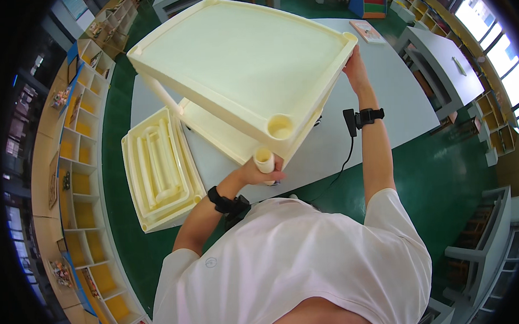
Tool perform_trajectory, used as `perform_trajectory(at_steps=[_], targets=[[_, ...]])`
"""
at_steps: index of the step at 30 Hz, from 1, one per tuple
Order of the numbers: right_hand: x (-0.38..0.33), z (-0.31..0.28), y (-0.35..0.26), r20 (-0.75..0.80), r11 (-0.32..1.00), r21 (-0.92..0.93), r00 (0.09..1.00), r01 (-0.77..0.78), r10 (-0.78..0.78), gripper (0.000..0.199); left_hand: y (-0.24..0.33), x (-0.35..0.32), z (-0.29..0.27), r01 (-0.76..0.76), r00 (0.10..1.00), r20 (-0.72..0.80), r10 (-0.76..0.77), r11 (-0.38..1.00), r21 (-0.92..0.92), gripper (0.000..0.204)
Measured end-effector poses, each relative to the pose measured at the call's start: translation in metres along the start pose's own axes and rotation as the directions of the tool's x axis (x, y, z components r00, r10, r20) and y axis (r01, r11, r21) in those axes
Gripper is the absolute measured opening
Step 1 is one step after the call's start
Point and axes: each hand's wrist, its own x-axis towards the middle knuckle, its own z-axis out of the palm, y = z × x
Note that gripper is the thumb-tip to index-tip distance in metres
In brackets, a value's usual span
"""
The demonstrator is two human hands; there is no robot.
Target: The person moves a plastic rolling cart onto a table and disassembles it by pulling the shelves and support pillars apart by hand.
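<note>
The large cream plastic shelf tray [233,54] is tilted above the pale grey desk [383,100], a second cream tier [224,134] joined beneath it by a leg. The right hand [354,67] clasps its far corner to steady it; the left hand [260,170] wraps a short cream plastic tube leg [264,160] just under the tray's round corner socket [281,127]. A separate cream tray [160,171] at the desk's left edge holds several loose tubes [156,163].

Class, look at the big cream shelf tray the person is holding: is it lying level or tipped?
Tipped. The cream shelf tray slants, its far-left corner raised, the right hand gripping its right corner.
</note>
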Motion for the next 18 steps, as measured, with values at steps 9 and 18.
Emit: perform_trajectory(at_steps=[9, 18], targets=[[-0.071, -0.018, 0.033, 0.027, 0.984, -0.053, 0.985, 0.169, -0.168, 0.066, -0.018, -0.036, -0.081, -0.208, 0.731, -0.664, 0.155, 0.978, 0.0, 0.016], [-0.195, 0.059, -0.002, 0.465, 0.987, -0.066, 0.88, 0.147, -0.099, 0.028, -0.027, -0.036, -0.12, 0.227, 0.126, -0.931, 0.344, 0.903, 0.364, 0.035]])
